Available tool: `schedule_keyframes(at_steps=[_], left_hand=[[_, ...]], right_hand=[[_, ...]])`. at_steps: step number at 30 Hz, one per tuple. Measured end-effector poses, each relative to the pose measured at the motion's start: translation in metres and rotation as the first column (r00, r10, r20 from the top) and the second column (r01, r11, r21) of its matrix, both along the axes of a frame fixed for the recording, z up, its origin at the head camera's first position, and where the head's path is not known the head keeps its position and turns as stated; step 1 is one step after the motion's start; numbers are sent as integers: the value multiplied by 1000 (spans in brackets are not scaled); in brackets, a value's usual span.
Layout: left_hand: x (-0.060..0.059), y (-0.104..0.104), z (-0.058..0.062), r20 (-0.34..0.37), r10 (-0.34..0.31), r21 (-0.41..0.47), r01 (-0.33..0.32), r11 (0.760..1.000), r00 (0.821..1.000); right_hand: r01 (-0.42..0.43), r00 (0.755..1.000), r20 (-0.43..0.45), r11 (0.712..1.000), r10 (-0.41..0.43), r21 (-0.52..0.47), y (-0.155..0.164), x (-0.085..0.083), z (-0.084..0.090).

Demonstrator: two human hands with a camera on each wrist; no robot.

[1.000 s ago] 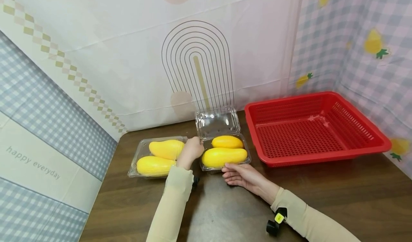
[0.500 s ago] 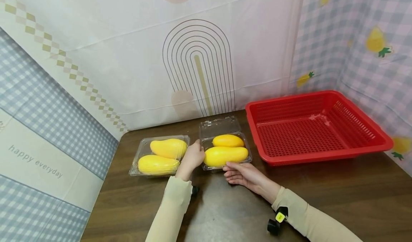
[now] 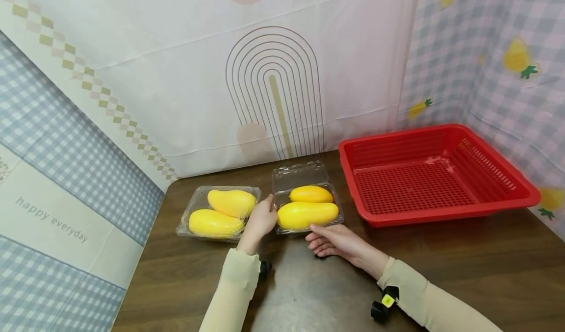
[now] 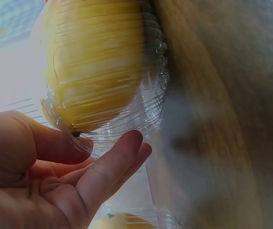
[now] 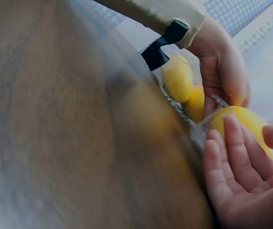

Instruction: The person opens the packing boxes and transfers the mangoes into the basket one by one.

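A clear plastic clamshell box stands mid-table with its lid laid back. Inside lie two yellow mango-like fruits, one behind the other. My left hand pinches the box's left end; in the left wrist view the thumb is on the rim and the fingers are against the outer wall. At the near side, my right hand lightly holds the box, thumb over the rim and fingers in front. The right wrist view shows its fingers against the wall, partly hiding the box.
Close on the left sits a second clear box with two similar yellow fruits. A red perforated plastic basket occupies the right side of the brown table. Printed cloth rises along the table's back.
The lid has dropped from standing raised to lying back behind the box. My left hand has moved a little from the rear corner toward the near left side; the right stays at the near edge.
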State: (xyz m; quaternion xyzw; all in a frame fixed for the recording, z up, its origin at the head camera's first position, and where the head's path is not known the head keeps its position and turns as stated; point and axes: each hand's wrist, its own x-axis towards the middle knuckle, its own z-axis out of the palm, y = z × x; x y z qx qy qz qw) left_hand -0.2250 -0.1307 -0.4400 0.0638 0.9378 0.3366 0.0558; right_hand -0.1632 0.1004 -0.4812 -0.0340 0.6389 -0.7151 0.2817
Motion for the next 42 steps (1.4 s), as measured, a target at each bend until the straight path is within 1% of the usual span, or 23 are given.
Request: schedule_keyframes(at_steps=[2, 3, 4, 6, 9, 13, 15, 18, 21, 22, 23, 26, 29, 33, 35, 38, 40, 42], left_hand=[[0, -1, 0, 3, 6, 12, -6, 1000, 1000], [-1, -1, 0, 2, 7, 15, -7, 1000, 1000], [-1, -1, 0, 0, 9, 19, -9, 1000, 1000], [-2, -1, 1, 3, 14, 28, -15, 999, 1000], [-3, -1, 1, -8, 19, 26, -19, 999, 1000], [-3, -1, 1, -19, 14, 16, -14, 1000, 1000], [-3, -1, 1, -16, 14, 21, -13, 1000, 1000], [-2, -2, 1, -11, 18, 29, -17, 999, 1000], [-1, -2, 1, -18, 18, 40, -17, 999, 1000], [-1, -2, 1, -17, 17, 46, -17, 999, 1000], [-1, -2, 0, -17, 16, 52, -15, 999, 1000], [1, -3, -3, 1, 23, 88, -23, 996, 1000], [3, -4, -7, 32, 37, 137, -41, 990, 999], [3, -6, -11, 74, 53, 216, -68, 974, 996], [3, -7, -12, 91, 60, 247, -81, 966, 994], [2, -8, -13, 107, 73, 274, -100, 957, 992], [1, -8, -13, 112, 77, 283, -106, 953, 991], [0, -8, -13, 117, 84, 288, -114, 951, 990]], right_hand=[[-27, 998, -62, 999, 29, 39, 4, 0, 6], [-37, 993, -109, 998, 43, 57, 6, 0, 10], [-41, 985, -163, 996, 54, 80, 8, 0, 15], [-30, 960, -273, 991, 65, 130, 12, -2, 27], [8, 905, -417, 978, 81, 208, 17, -5, 48], [84, 831, -545, 945, 108, 315, 21, -9, 74], [124, 794, -595, 925, 124, 358, 21, -12, 82], [180, 733, -663, 896, 152, 405, 18, -18, 87], [227, 681, -709, 869, 181, 440, 14, -25, 84], [243, 668, -719, 858, 190, 452, 13, -27, 82], [257, 661, -723, 844, 201, 471, 11, -28, 80], [281, 654, -716, 800, 245, 530, 7, -31, 71], [292, 658, -695, 752, 290, 591, 3, -32, 63], [291, 656, -676, 713, 336, 638, 0, -35, 55], [285, 642, -672, 698, 370, 657, -1, -37, 52], [279, 612, -672, 681, 418, 677, -3, -40, 48], [289, 591, -680, 672, 435, 682, -4, -42, 46], [300, 577, -685, 665, 444, 684, -6, -43, 45]])
